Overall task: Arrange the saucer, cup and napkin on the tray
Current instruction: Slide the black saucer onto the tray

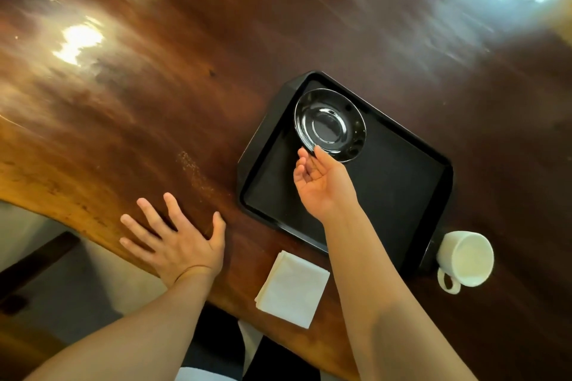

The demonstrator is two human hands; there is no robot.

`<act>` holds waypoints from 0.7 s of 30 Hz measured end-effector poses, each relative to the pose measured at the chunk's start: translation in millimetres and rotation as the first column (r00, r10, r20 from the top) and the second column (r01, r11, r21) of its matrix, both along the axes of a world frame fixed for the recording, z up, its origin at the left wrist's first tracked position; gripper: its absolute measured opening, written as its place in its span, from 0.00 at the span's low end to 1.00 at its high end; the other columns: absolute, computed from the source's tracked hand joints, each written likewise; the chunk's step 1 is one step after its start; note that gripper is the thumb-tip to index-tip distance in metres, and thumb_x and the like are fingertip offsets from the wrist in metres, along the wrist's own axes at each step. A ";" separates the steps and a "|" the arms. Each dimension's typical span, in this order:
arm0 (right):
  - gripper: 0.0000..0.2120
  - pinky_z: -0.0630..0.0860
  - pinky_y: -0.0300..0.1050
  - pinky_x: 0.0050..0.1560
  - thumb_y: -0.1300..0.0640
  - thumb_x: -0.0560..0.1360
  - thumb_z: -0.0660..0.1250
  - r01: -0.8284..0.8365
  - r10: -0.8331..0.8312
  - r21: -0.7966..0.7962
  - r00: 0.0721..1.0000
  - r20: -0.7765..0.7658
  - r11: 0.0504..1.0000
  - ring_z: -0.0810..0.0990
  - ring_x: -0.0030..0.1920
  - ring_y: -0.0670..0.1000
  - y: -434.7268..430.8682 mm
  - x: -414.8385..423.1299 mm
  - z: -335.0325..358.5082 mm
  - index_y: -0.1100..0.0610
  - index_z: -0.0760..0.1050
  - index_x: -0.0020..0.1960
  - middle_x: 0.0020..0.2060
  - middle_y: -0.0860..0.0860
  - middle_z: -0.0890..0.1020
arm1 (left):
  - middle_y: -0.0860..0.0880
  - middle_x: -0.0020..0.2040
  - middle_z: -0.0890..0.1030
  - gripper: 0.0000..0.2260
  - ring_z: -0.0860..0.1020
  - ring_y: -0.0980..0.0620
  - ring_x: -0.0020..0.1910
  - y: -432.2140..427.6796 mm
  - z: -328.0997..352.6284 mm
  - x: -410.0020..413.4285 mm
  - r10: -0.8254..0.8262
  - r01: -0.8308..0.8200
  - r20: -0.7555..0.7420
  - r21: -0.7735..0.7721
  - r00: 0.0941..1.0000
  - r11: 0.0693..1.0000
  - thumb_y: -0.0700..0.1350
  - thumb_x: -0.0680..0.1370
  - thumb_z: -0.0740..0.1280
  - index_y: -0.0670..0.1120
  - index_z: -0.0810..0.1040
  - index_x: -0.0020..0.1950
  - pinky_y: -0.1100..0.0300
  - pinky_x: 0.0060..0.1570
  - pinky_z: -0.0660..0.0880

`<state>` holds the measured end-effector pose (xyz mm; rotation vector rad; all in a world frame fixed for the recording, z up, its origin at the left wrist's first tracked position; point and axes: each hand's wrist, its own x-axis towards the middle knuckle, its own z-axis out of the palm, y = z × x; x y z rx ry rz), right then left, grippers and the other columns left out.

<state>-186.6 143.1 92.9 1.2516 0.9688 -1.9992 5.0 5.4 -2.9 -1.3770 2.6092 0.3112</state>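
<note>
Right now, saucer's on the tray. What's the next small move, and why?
Probably let go of the saucer and draw the right hand back toward the cup. The saucer looks set in the tray's far corner with fingertips at its rim, while cup and napkin are off the tray on the table.

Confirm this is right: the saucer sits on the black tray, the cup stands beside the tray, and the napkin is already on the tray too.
Wrong about the napkin: the head view shows it on the wooden table, not the tray. The saucer and cup are as stated.
</note>
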 end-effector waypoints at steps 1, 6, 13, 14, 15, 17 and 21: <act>0.16 0.80 0.40 0.38 0.61 0.80 0.67 0.000 0.000 0.001 1.000 -0.001 1.000 0.80 0.40 0.50 -0.6 -0.7 -2.6 0.65 0.75 0.66 0.49 0.58 0.84 | 0.37 0.83 0.52 0.41 0.48 0.30 0.81 0.1 -0.2 0.4 -0.004 0.004 -0.003 -0.003 1.000 1.000 0.69 0.75 0.54 0.45 0.58 0.82 0.29 0.76 0.45; 0.17 0.79 0.42 0.40 0.59 0.81 0.66 -0.055 0.056 0.060 0.998 -0.007 0.997 0.81 0.43 0.51 -1.8 -5.8 -16.5 0.64 0.74 0.67 0.47 0.56 0.84 | 0.37 0.83 0.52 0.41 0.47 0.30 0.81 0.5 -0.3 0.4 -0.010 0.010 -0.008 -0.009 1.000 1.000 0.69 0.75 0.55 0.45 0.58 0.82 0.29 0.76 0.45; 0.12 0.78 0.45 0.40 0.53 0.82 0.65 -0.245 0.246 0.202 0.969 0.017 0.948 0.81 0.40 0.52 -4.9 -12.4 -24.9 0.63 0.79 0.53 0.38 0.53 0.82 | 0.37 0.83 0.53 0.41 0.48 0.30 0.81 0.6 -1.6 0.0 -0.009 0.009 -0.006 -0.019 1.000 1.000 0.69 0.75 0.55 0.46 0.58 0.82 0.30 0.76 0.45; 0.13 0.78 0.45 0.40 0.53 0.82 0.65 -0.254 0.257 0.214 0.966 0.016 0.943 0.81 0.40 0.52 -5.0 -12.3 -24.5 0.63 0.79 0.51 0.38 0.53 0.81 | 0.37 0.83 0.53 0.41 0.48 0.30 0.81 0.9 -1.9 -0.3 -0.010 0.010 -0.009 -0.021 1.000 1.000 0.69 0.75 0.55 0.46 0.58 0.82 0.29 0.76 0.45; 0.13 0.78 0.45 0.40 0.52 0.82 0.65 -0.263 0.267 0.223 0.964 0.013 0.939 0.81 0.40 0.52 -4.8 -11.6 -24.5 0.63 0.79 0.50 0.38 0.53 0.81 | 0.37 0.83 0.53 0.41 0.48 0.30 0.81 1.0 -2.3 -0.3 -0.010 0.010 -0.012 -0.023 1.000 1.000 0.69 0.75 0.56 0.46 0.58 0.82 0.29 0.76 0.45; 0.14 0.79 0.44 0.41 0.51 0.82 0.65 -0.276 0.283 0.232 0.959 0.002 0.933 0.81 0.41 0.52 -3.5 -9.2 -25.2 0.63 0.79 0.51 0.40 0.53 0.82 | 0.37 0.83 0.52 0.41 0.48 0.30 0.81 1.1 -3.3 0.7 -0.010 0.009 -0.015 -0.029 1.000 1.000 0.69 0.75 0.56 0.46 0.58 0.82 0.30 0.76 0.45; 0.15 0.79 0.45 0.42 0.51 0.82 0.63 -0.280 0.294 0.232 0.955 -0.028 0.932 0.81 0.43 0.52 0.8 2.5 -27.9 0.63 0.79 0.55 0.43 0.54 0.82 | 0.38 0.84 0.51 0.41 0.47 0.31 0.82 0.9 -5.4 1.2 -0.013 0.013 -0.015 -0.032 1.000 0.999 0.69 0.75 0.55 0.47 0.56 0.82 0.30 0.77 0.44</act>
